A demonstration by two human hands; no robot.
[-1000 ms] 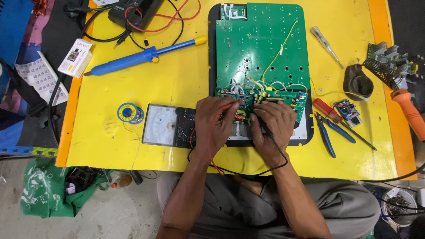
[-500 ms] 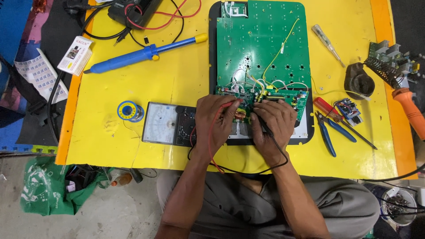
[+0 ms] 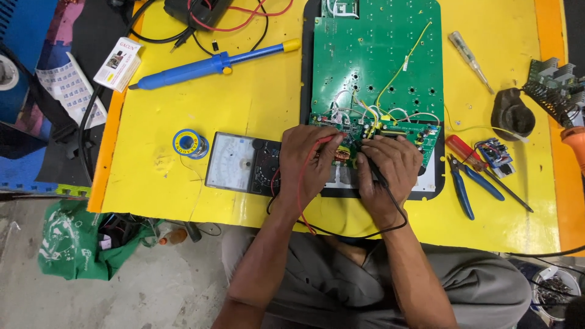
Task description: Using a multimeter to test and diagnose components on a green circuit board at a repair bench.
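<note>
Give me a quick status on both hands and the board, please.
Left hand holds red probe on small green board. Right hand holds black probe there. Analog multimeter beside left hand. Leads loop off table edge.

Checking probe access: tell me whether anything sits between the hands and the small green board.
Nothing visible does. The left hand and right hand already rest on the small green board, red and black probe leads running under them. Loose white and yellow wires lie just beyond the fingertips.
</note>
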